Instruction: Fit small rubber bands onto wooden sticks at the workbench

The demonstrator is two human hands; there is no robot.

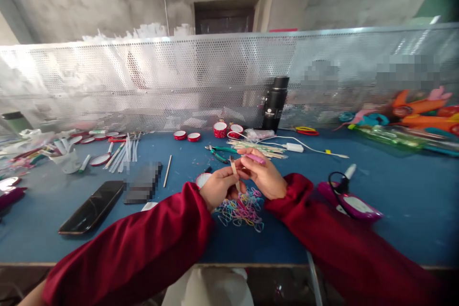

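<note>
My left hand [218, 186] is closed round a thin wooden stick [234, 170] that points up and away. My right hand [263, 177] pinches a pink tube-like piece [255, 158] just beside the stick's top; the two hands touch. Both arms wear dark red sleeves. Under the hands lies a pile of small coloured rubber bands [242, 210] on the blue table [394, 201]. A red-rimmed round lid [201, 180] peeks out by my left wrist.
A black phone [92, 206] lies at the left. Green pliers [219, 152], a bundle of wooden sticks [260, 148], red tape rolls [220, 129], a black flask [275, 103] and a white charger cable [308, 148] sit beyond the hands. A pink device [353, 203] lies right. A perforated metal screen [143, 81] backs the table.
</note>
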